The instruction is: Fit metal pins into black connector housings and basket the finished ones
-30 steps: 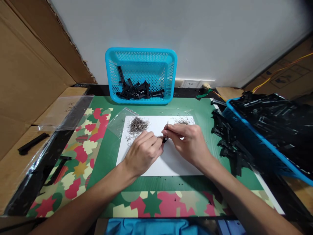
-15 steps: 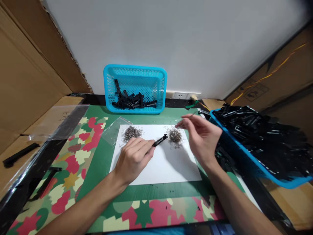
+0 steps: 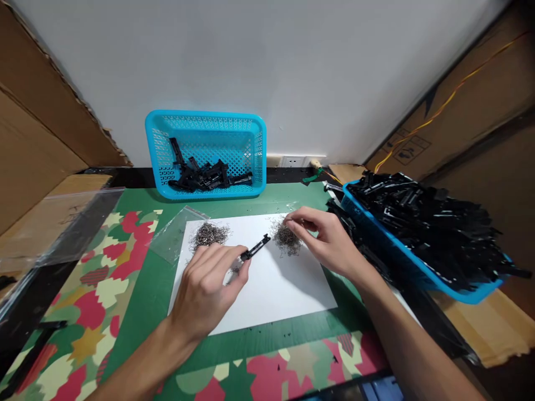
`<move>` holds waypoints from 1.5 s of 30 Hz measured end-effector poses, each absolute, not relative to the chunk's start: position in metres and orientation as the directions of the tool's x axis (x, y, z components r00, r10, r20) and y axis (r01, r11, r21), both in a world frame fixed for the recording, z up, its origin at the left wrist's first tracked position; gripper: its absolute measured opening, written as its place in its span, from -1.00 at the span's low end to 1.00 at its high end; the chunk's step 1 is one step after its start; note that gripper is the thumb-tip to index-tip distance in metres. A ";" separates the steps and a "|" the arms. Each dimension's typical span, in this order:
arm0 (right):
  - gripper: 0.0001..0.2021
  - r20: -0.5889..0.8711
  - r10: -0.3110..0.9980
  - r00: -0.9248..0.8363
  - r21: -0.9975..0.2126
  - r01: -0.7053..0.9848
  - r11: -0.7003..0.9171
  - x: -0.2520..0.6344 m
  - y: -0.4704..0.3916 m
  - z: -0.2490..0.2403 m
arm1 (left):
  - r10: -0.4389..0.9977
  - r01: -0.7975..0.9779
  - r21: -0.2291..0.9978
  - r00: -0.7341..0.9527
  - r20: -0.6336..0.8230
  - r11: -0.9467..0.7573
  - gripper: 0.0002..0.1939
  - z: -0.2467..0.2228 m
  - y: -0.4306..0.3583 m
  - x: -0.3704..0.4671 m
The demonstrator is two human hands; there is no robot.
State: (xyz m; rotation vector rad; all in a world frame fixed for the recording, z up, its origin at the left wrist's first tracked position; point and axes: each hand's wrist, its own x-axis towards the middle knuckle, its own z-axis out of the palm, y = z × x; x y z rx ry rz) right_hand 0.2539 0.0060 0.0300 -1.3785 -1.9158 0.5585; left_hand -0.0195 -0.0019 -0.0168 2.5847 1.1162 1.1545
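Observation:
My left hand is closed on the rear end of a slim black plastic part, whose free end points up and right over a white sheet. My right hand is pinched at the right-hand pile of small bent metal wire pieces, fingertips at the pile's upper edge. What it pinches is too small to make out. Just beyond my left fingers lies a second pile of wire pieces, partly covered by the hand.
A blue basket with several black parts leans by the wall. At right, another blue basket is heaped with black parts. A clear plastic bag lies left of the sheet; a loose black part rests at lower left.
My right hand has lowered onto the right-hand pile, and a thin tool-like shape seen at its fingers earlier no longer shows. My left hand still holds the black part. The view has shifted slightly.

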 end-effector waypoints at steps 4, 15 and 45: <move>-0.86 0.083 0.917 -0.391 -0.660 0.667 0.344 0.265 0.007 0.028 | 0.744 0.619 0.439 0.403 0.534 -0.651 -0.83 -0.019 -0.002 -0.022; -0.90 0.061 0.907 -0.417 -0.632 0.688 0.358 0.260 0.007 0.016 | 0.767 0.523 0.561 0.406 0.497 -0.641 -0.84 -0.013 -0.005 -0.018; -0.79 -0.066 0.846 -0.529 -0.731 0.603 0.320 0.244 -0.001 0.031 | 0.691 0.376 0.604 0.563 0.453 -0.703 -0.81 -0.012 -0.011 -0.014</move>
